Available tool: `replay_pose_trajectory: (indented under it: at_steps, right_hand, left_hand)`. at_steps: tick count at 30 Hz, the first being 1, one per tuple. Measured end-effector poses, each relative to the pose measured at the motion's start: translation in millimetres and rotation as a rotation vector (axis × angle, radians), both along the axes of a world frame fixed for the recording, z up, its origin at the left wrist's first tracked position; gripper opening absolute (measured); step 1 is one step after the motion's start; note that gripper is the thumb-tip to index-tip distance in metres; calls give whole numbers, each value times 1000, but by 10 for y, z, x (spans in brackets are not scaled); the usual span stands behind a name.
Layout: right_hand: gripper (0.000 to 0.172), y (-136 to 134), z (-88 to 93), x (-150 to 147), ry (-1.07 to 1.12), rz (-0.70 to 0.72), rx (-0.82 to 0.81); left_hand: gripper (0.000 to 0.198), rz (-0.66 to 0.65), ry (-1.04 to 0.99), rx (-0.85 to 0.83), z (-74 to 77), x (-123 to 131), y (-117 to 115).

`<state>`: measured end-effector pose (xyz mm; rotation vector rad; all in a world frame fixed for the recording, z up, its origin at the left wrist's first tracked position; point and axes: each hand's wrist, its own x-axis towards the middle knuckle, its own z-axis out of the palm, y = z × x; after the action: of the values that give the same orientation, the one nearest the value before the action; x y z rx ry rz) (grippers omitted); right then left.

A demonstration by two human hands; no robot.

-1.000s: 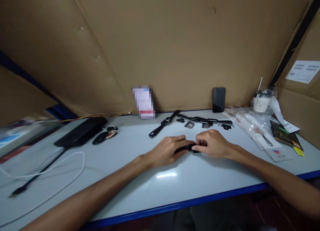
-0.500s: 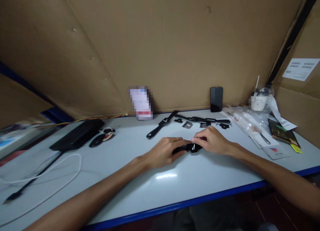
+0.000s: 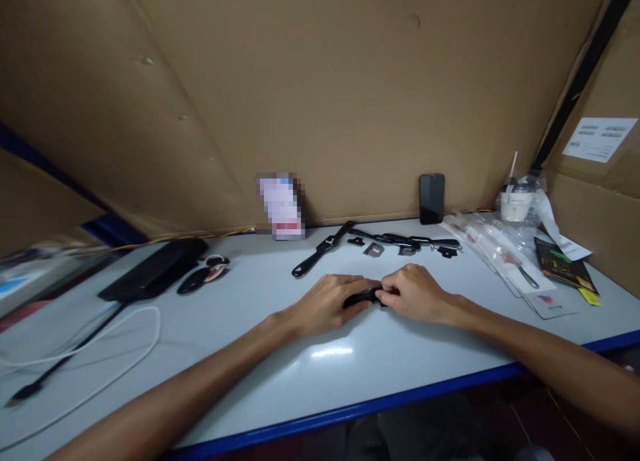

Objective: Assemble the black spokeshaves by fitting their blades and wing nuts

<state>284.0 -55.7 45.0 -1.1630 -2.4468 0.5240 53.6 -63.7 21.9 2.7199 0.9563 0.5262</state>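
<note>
My left hand is closed around one handle of a black spokeshave, held low over the table. My right hand is closed at the tool's middle and right part, thumb and fingers curled in and covering most of it. Whether a small screw lies under those fingers is hidden. Behind my hands lies another black spokeshave, set slantwise. More black spokeshaves lie to its right. Near them are flat grey blades and small black cap pieces.
Two phones lean on the cardboard wall, one with a blurred screen, one dark. Plastic packets and a bagged cup stand right. A black case, keys and a white cable lie left.
My right hand has moved slightly left and down, and its fingers now cover the middle of the spokeshave, where a shiny metal part showed before. The left hand stays put.
</note>
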Motion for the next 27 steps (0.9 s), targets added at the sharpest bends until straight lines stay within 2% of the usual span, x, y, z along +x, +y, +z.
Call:
replay_pose_trajectory:
  at_steps: [2,6,7,12,14,17,20,24,27]
  right_hand:
    - [33,34,29,16,76,6,-89]
    - [12,144,109,157,179,107,-139]
    - [11,162,118,191,174,131,-132]
    - [25,138,109,224,67,124,-17]
    - [26,111,101,203,48,102,1]
    - [22,93,98,182,54,76,-15]
    - [34,88,104,174,47,86,-31]
    - [27,72,108,158,87,30,-9]
    - [35,58,93,139,84,60,-81]
  left_hand:
    - [28,5,11,13,-6,-6,0]
    - [31,9,28,36,-11,-13,-1]
    - [33,5,25,33,-12,-13,0]
    - [35,10,25,29,-18,-10,5]
    - [34,10,27,32,-19,-11,9]
    - [32,3,20,37,-16,-14,12]
    - [31,1,19,35,-12,-15,9]
    - [31,0,24,31,1,-2,-2]
    - [29,2,32,19,23,10,-10]
